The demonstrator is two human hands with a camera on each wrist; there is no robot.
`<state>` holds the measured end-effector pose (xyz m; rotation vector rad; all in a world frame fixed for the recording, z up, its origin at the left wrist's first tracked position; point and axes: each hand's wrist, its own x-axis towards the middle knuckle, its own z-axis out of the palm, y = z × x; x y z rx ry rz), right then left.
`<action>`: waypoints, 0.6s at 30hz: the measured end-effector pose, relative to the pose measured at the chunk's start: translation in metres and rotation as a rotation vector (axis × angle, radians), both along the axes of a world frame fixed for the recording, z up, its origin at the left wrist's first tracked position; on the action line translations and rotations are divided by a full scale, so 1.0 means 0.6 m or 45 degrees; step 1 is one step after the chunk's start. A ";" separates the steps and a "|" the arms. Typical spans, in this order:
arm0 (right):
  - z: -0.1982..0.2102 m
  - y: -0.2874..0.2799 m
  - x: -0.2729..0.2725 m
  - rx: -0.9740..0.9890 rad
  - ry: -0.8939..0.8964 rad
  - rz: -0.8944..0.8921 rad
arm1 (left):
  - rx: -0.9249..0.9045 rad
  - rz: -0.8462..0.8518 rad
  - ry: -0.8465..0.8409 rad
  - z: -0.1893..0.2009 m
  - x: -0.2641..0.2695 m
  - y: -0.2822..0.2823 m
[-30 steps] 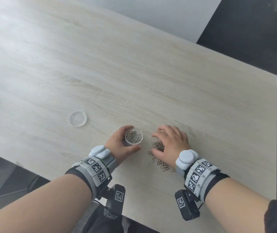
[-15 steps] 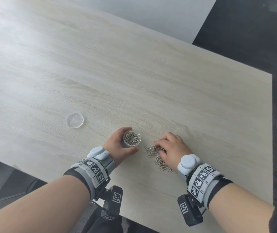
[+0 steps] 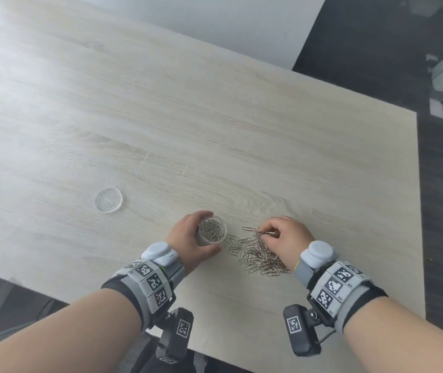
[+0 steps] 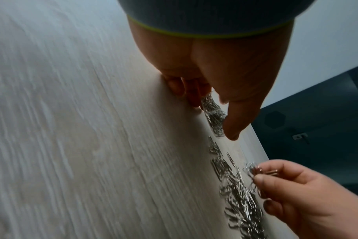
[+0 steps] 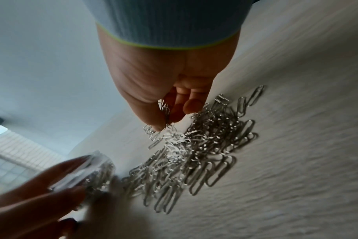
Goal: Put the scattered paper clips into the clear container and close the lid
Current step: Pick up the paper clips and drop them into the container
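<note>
The left hand [image 3: 188, 242] curls its thumb and fingers round the clear container [image 3: 212, 232], which stands on the bench [image 3: 215, 130] near the front edge and is already partly filled with clips; its grip is closed on the container's wall. Just to the right, touching or nearly touching the container's base, lies the pile of loose clips [image 3: 258, 255], spread flat on the wood toward the right wrist. The right hand [image 3: 287, 238] hangs over the far side of the pile, its thumb and fingertips [image 5: 191, 105] pinched on a small bunch of clips [image 3: 264, 232] raised a little off the bench, some dangling below the thumb in the right wrist view. From the left wrist view the left thumb [image 4: 233, 127] presses the container's near side, the other fingers behind it. The lid [image 3: 108, 199] lies flat by itself well to the left of the container, apart from both hands.
</note>
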<state>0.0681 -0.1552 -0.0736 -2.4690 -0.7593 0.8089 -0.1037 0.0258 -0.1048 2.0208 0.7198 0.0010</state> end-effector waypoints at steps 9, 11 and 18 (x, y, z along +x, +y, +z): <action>0.047 0.021 -0.040 0.309 0.070 -0.065 | 0.084 -0.218 -0.011 0.007 0.044 -0.054; 0.048 0.024 -0.048 0.279 0.052 0.000 | 0.086 -0.237 -0.027 0.007 0.053 -0.064; 0.053 0.006 -0.049 0.240 0.003 0.135 | 0.082 -0.255 -0.061 -0.001 0.063 -0.086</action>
